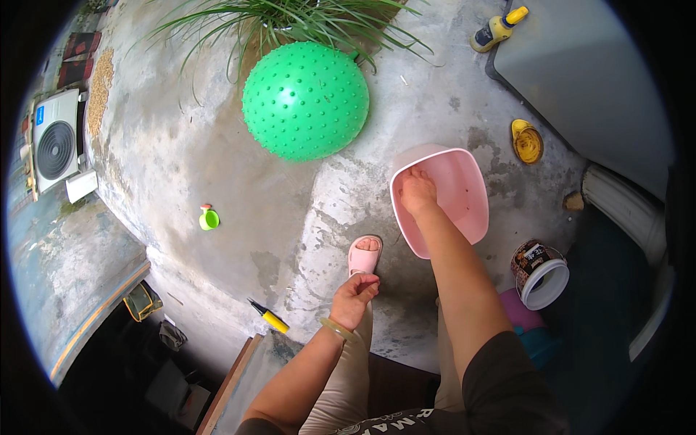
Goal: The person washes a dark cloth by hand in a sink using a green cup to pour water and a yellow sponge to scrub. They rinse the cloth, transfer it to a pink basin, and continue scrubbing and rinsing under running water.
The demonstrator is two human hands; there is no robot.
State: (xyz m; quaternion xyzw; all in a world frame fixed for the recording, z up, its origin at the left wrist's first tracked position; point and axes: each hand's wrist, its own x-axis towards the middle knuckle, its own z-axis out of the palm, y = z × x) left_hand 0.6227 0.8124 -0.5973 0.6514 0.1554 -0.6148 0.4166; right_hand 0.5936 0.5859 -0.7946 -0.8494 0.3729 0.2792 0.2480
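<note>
A deep pink plastic basin (464, 190) with rounded corners stands on the concrete ahead of me, slightly to the right. A few small dark specks lie inside it. My right hand (419, 190) reaches into the basin beside its left wall. Its fingers are bent close together, and what they hold, if anything, is hidden. My left hand (355, 296), below a pale bangle (338, 328), hovers over my knee near my foot in a pink sandal (364, 255). Thumb and fingertips are pinched together there; anything between them is too small to name.
Beyond the basin sits a green knobbly ball (306, 101) under a leafy plant (290, 18). A green toy scoop (209, 219) and a yellow-black hand pump (270, 316) lie leftward. To the right are a yellow shoe (527, 141), a bucket (545, 284) and a spray bottle (499, 30).
</note>
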